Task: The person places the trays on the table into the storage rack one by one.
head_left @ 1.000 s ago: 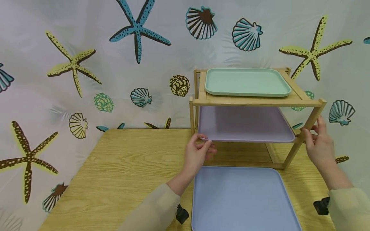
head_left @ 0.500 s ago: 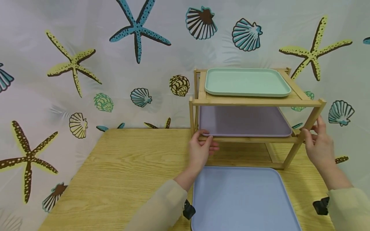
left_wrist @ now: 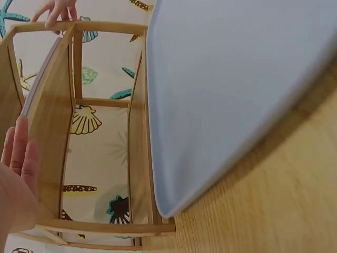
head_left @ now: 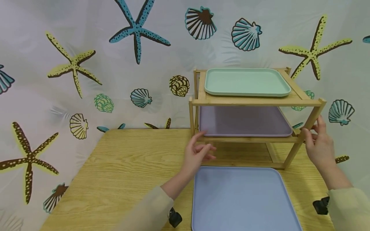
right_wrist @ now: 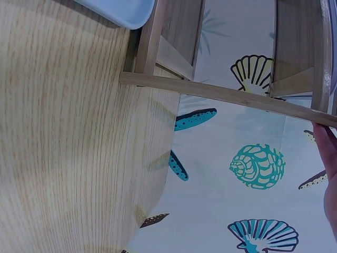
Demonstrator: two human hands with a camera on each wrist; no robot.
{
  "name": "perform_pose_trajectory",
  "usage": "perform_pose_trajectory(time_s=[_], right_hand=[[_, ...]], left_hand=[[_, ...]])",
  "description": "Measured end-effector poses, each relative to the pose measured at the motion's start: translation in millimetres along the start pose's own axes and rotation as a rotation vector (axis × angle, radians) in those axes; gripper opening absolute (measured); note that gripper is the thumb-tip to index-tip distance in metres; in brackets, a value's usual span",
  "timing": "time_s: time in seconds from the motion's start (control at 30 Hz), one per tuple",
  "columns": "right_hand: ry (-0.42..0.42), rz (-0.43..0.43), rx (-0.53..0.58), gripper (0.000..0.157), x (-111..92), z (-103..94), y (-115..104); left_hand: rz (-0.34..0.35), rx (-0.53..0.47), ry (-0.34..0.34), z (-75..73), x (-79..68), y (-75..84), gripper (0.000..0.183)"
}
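A purple tray (head_left: pixel 245 122) lies on the middle shelf of a wooden rack (head_left: pixel 254 102). My left hand (head_left: pixel 194 155) is at the tray's front left corner, its index fingertip at the rim and the other fingers loosely extended. In the left wrist view those fingers look straight, with nothing between them. My right hand (head_left: pixel 320 144) grips the rack's front right post, thumb on the near side and fingers reaching behind. A mint green tray (head_left: pixel 247 82) sits on the top shelf. Below, a larger blue tray (head_left: pixel 244 199) lies in front of the rack's base.
The rack stands on a wood-grain table (head_left: pixel 130 166), close to a backdrop (head_left: pixel 162 64) printed with starfish and shells. Its bottom shelf (head_left: pixel 240 152) is bare wood where visible. The blue tray's near part is cut off by the frame.
The purple tray has slid back from overhanging the front rail to lying within the shelf. My left hand pushed in with it, then loosened and drew back slightly. The right hand stays put.
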State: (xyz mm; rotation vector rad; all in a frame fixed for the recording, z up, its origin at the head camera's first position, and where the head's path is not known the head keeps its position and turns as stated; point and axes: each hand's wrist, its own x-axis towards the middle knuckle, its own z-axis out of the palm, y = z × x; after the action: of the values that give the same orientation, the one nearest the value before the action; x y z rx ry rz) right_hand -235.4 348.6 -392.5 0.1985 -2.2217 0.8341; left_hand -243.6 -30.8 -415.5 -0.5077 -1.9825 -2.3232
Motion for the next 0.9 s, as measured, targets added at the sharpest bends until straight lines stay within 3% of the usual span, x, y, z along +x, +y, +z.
perform_pose_trajectory(time_s=[0.1, 0.3, 0.5, 0.73, 0.9], right_hand=[[0.004, -0.005, -0.004, 0.059, 1, 0.9, 0], [0.011, -0.002, -0.007, 0.059, 1, 1.1, -2], [0.013, 0.015, -0.011, 0.059, 0, -0.6, -2], [0.005, 0.017, -0.018, 0.060, -1, -1.1, -3], [0.006, 0.017, -0.020, 0.060, -1, 0.4, -5]], left_hand=[[-0.031, 0.002, -0.037, -10.9, -13.7, 4.3, 0.047], [-0.087, 0.135, -0.122, -36.3, -43.5, 7.8, 0.039], [-0.166, 0.219, -0.149, -61.5, -69.5, 5.2, 0.035], [-0.190, 0.302, -0.163, -87.6, -90.0, -6.8, 0.039], [-0.193, 0.343, -0.218, -99.6, -98.5, -18.2, 0.045]])
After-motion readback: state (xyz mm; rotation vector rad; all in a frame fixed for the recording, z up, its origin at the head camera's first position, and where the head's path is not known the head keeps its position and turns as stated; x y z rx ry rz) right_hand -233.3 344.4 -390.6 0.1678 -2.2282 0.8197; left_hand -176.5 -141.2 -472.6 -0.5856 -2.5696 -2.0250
